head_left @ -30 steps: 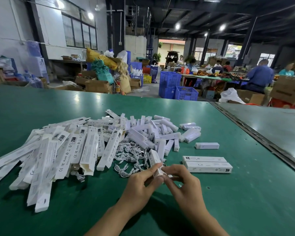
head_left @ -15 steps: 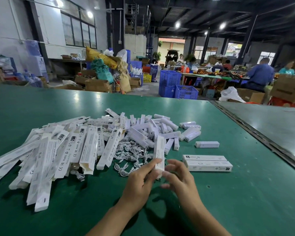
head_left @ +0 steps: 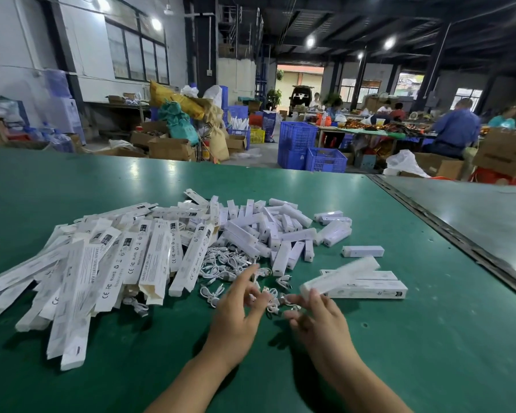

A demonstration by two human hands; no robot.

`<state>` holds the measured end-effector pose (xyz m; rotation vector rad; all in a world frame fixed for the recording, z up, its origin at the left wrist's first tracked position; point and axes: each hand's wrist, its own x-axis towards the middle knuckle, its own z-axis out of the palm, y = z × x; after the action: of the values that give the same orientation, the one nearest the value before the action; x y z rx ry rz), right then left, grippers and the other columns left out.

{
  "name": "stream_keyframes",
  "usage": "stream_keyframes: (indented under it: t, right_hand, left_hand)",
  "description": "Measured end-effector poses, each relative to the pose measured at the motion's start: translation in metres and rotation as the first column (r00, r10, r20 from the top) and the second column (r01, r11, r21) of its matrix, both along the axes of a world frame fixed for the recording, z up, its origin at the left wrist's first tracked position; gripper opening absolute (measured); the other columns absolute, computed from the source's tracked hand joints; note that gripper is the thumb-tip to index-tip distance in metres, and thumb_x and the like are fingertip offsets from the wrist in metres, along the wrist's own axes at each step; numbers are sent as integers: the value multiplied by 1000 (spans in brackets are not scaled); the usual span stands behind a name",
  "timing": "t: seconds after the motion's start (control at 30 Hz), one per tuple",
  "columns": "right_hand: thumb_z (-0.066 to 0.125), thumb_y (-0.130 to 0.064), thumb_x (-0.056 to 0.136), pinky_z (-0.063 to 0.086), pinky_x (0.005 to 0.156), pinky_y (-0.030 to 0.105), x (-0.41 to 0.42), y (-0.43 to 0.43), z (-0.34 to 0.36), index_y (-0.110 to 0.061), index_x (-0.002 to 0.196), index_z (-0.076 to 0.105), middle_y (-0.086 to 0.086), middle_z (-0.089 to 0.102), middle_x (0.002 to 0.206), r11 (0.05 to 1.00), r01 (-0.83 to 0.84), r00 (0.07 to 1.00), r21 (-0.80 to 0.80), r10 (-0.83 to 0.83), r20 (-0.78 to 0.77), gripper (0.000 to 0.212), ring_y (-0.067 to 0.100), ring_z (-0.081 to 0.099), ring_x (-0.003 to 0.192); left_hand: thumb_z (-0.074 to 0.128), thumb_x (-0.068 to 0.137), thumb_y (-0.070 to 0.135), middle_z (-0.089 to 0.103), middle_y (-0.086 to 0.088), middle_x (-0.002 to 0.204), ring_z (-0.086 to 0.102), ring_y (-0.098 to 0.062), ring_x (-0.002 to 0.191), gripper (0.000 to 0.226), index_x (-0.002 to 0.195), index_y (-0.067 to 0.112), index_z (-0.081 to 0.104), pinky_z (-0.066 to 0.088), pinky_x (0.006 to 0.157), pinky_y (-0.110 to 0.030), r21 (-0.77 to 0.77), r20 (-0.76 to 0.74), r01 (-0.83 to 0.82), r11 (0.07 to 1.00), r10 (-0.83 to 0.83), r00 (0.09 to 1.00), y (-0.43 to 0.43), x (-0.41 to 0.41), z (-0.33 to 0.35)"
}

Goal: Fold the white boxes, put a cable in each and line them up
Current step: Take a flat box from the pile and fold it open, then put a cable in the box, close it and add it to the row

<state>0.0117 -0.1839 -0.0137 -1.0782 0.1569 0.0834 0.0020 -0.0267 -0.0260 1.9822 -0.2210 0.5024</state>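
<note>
A blurred folded white box (head_left: 341,274) slants up to the right above the table, and my right hand (head_left: 316,314) holds it by its near end. Under it, two folded boxes (head_left: 370,290) lie side by side on the green table (head_left: 429,338). My left hand (head_left: 237,308) hovers with fingers spread over a tangle of white cables (head_left: 227,265) and holds nothing. To the left lies a large heap of flat, unfolded white boxes (head_left: 102,263).
Several short white blocks (head_left: 268,231) are piled behind the cables, and one (head_left: 362,251) lies apart to the right. A dark seam (head_left: 447,231) runs where the table meets a second one on the right. Blue crates (head_left: 310,150) and seated people are far behind.
The box left both hands' joint grip: my right hand has swung it rightward over the two lined-up boxes, and my left hand has let go and spread over the cables.
</note>
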Motion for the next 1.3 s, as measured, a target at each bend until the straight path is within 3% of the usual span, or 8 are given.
stream_keyframes:
  t: [0.1, 0.17, 0.27, 0.5, 0.63, 0.87, 1.03, 1.3]
  right_hand:
    - [47, -31, 102, 51, 50, 24, 5, -12, 1, -5, 109, 52, 14, 69, 99, 992, 123, 989, -24, -125, -80, 28, 18, 68, 56]
    - [44, -33, 103, 53, 51, 25, 7, -19, 0, -1, 113, 51, 13, 67, 104, 989, 146, 980, -17, -147, -136, 34, 21, 72, 60]
    - [43, -31, 104, 52, 61, 30, 8, -25, 0, 3, 122, 46, 17, 64, 107, 981, 190, 968, 48, -179, -173, 38, 27, 71, 72]
    - [42, -6, 102, 52, 72, 35, 7, -33, 6, 5, 121, 43, 25, 52, 126, 967, 228, 955, 111, -200, -221, 22, 36, 67, 88]
    - [42, 3, 97, 54, 74, 37, 10, -33, 5, 9, 127, 43, 26, 54, 128, 960, 272, 940, 59, -252, -231, 30, 33, 68, 89]
    - [49, 5, 93, 54, 63, 37, 10, -32, 5, -30, 144, 21, 19, 58, 108, 931, 366, 918, -6, -362, -164, 68, 33, 70, 75]
    - [52, 4, 93, 53, 61, 35, 11, -34, 5, -32, 150, 20, 15, 62, 103, 950, 312, 938, -30, -313, -151, 75, 31, 69, 74]
    - [54, 1, 94, 52, 62, 33, 9, -33, 4, -27, 139, 32, 14, 62, 106, 963, 264, 958, -48, -268, -106, 57, 28, 67, 72]
  left_hand:
    - [57, 94, 36, 59, 5, 103, 49, -2, 99, 32, 126, 29, 56, 42, 91, -19, 97, 99, -281, 955, 272, 957, 8, 6, 1]
    - [68, 91, 24, 63, -6, 108, 53, -21, 107, 30, 117, 10, 64, 47, 90, -39, 167, 191, -507, 846, 476, 858, 15, 11, 4]
    - [77, 83, 15, 62, -16, 114, 53, -37, 110, 30, 109, 4, 67, 46, 90, -50, 228, 208, -648, 727, 614, 762, 28, 15, 9]
    - [70, 88, 23, 45, -19, 147, 32, -38, 138, 46, 129, 7, 59, 23, 116, -50, 425, -36, -589, 687, 663, 748, 44, 15, 5]
    - [64, 92, 29, 31, -13, 158, 19, -33, 148, 42, 132, 17, 57, 15, 120, -48, 454, -71, -562, 691, 657, 750, 45, 17, 2]
    - [56, 97, 33, 9, -10, 166, 3, -29, 153, 46, 142, 27, 51, 11, 123, -44, 457, -145, -506, 732, 622, 770, 48, 21, -2]
    - [56, 97, 30, 17, -11, 164, 9, -28, 152, 45, 141, 22, 53, 21, 120, -43, 432, -170, -510, 744, 623, 764, 46, 19, 0]
    - [57, 92, -6, 51, -19, 143, 38, -35, 136, 34, 125, -3, 64, 32, 110, -41, 261, -106, -613, 746, 653, 750, 48, 20, 4]
